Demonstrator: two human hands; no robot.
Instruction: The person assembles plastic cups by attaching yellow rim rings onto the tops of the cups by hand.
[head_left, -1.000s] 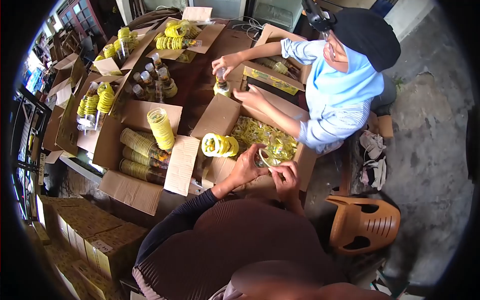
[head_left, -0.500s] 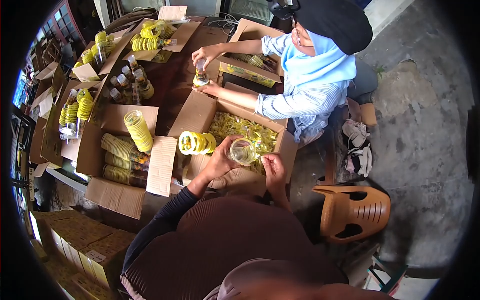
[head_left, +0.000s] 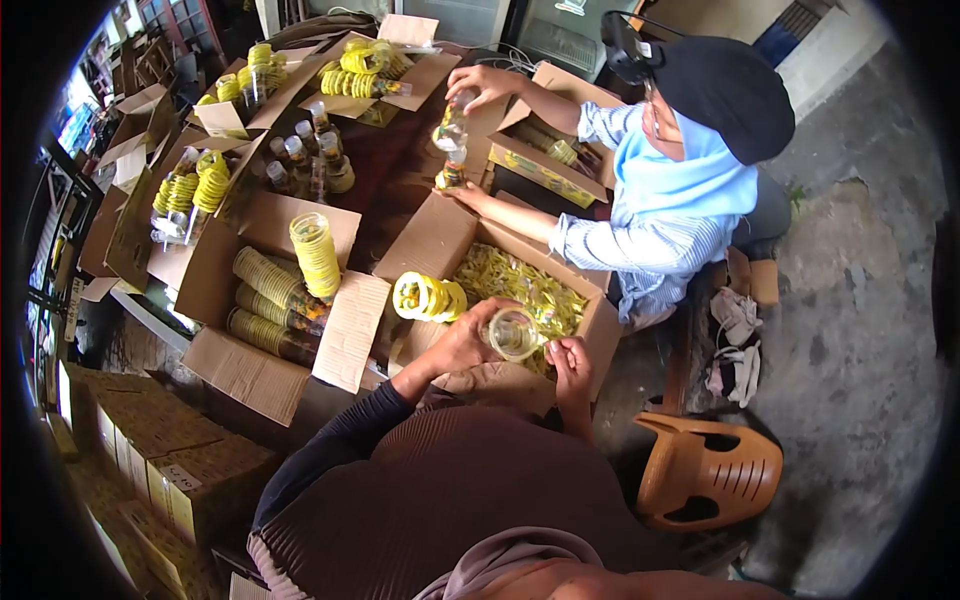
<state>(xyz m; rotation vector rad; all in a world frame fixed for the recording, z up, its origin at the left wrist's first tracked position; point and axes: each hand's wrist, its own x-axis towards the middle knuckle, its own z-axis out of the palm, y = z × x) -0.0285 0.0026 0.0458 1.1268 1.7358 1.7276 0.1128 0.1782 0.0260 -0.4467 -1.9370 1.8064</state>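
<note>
My left hand (head_left: 468,338) is wrapped round the side of a clear plastic cup (head_left: 513,334), its round mouth turned up toward me. Close to the cup's right rim, the fingers of my right hand (head_left: 571,368) are pinched together; what they hold is too small to make out. Below both hands is an open cardboard box (head_left: 430,238) with many small yellow-and-clear packets (head_left: 520,285) in it. Just left of my left hand, a stack of yellow-rimmed cups (head_left: 425,297) lies on its side on the box flap.
Across the box, a co-worker (head_left: 640,230) holds one clear cup (head_left: 450,128) above another (head_left: 453,168). To the left, a carton (head_left: 232,375) holds stacked cups (head_left: 262,285), with an upright stack (head_left: 315,255) beside them. An orange plastic chair (head_left: 710,470) is at my right.
My view has shifted, so everything sits further right and lower. The co-worker's upper hand has risen, with a cup now held above the lower one. My hands keep nearly the same pose round the cup.
</note>
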